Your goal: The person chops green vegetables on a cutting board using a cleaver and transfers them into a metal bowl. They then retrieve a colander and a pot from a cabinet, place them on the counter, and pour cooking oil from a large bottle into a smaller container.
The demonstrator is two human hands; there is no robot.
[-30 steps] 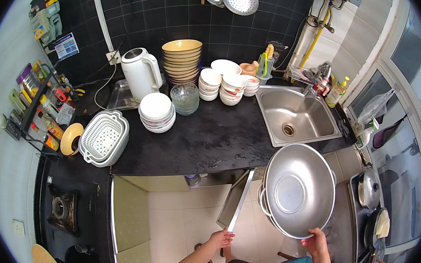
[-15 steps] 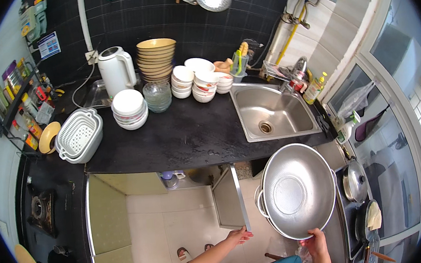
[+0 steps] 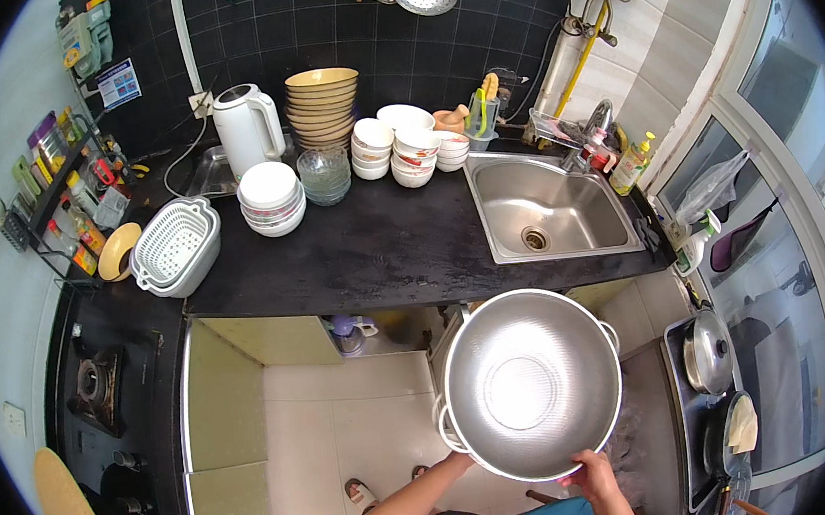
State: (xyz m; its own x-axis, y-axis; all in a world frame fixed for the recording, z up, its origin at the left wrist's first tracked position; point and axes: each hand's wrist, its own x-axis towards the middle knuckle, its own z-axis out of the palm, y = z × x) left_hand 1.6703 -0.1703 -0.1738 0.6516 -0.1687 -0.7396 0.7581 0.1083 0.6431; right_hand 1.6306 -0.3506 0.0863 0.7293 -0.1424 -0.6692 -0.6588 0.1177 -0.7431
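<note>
Right hand (image 3: 592, 475) grips the basin (image 3: 523, 393) at five o'clock; left hand's (image 3: 461, 460) grip, at seven, is unclear: uneven support could cause tipping.

Basin (image 3: 520, 336) at 5 o'clock is just silver. Tabletop (image 3: 364, 262)'s black, and the wall tiles (image 3: 510, 23) up at 12 match, with thin paler lines. White bowls (image 3: 412, 166) at 12 have red patterning, big stack (image 3: 323, 108) at 11 is tan, doors (image 3: 223, 392) at 8 are pale yellow-green, lightly speckled.
</note>
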